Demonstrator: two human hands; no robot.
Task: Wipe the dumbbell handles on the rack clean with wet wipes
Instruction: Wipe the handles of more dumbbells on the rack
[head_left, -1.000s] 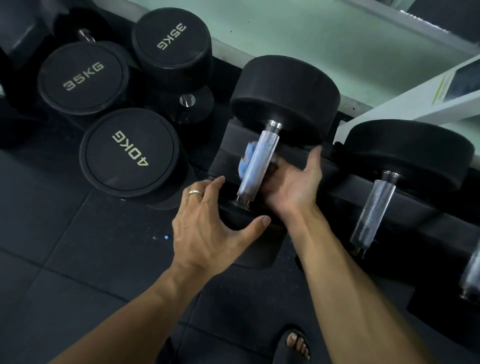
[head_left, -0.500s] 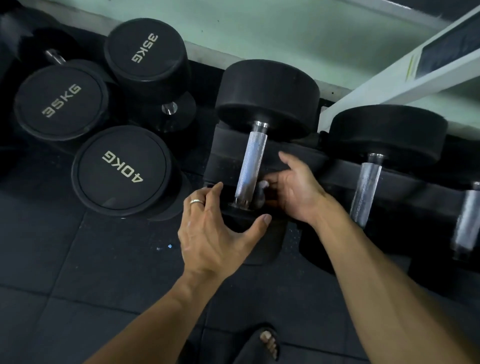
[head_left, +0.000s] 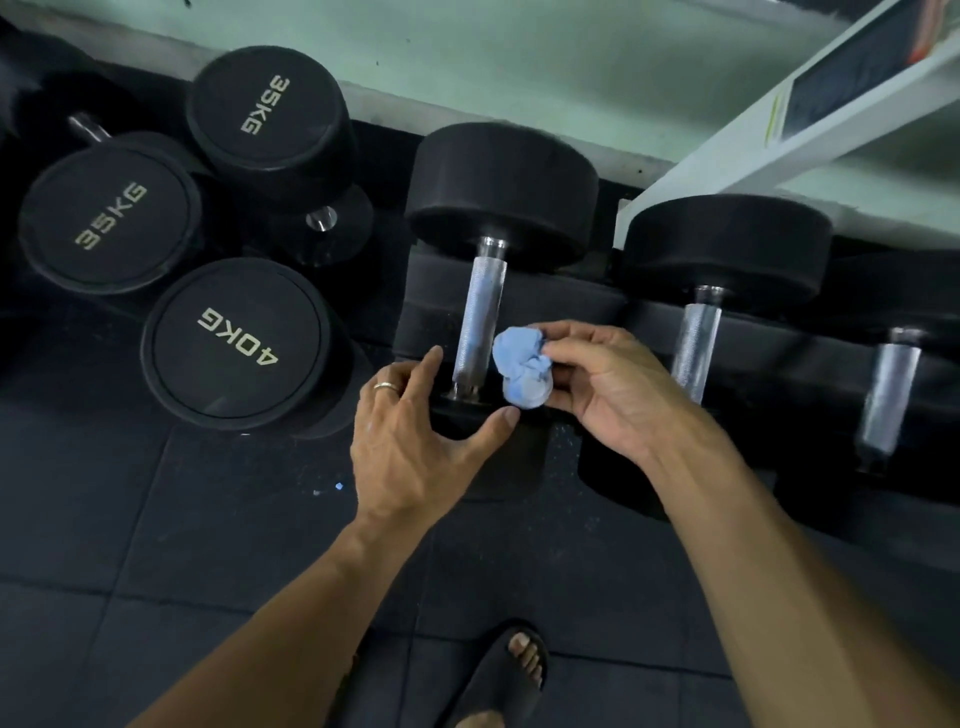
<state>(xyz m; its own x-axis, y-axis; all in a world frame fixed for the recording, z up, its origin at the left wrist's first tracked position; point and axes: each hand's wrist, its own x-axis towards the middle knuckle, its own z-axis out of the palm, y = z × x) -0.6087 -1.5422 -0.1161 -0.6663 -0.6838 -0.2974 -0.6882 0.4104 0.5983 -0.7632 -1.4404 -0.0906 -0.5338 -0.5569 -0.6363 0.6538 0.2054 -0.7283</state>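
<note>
Dumbbell handle (head_left: 480, 317) exposed; right hand (head_left: 602, 395) pinches bunched wipe (head_left: 522, 371) beside it; left hand (head_left: 415, 441) spread, empty.

A pale green wall (head_left: 519, 57) ran along the top above a lighter baseboard (head_left: 395, 111). Dark rubber floor tiles (head_left: 156, 545) covered the ground. A white frame beam (head_left: 753, 140) slanted from the upper right corner.

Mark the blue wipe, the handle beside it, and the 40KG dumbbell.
blue wipe (head_left: 522, 371), head view, middle of the wad.
handle (head_left: 480, 312), head view, mid-shaft knurling.
40KG dumbbell (head_left: 236, 340), head view, labelled end face.
</note>
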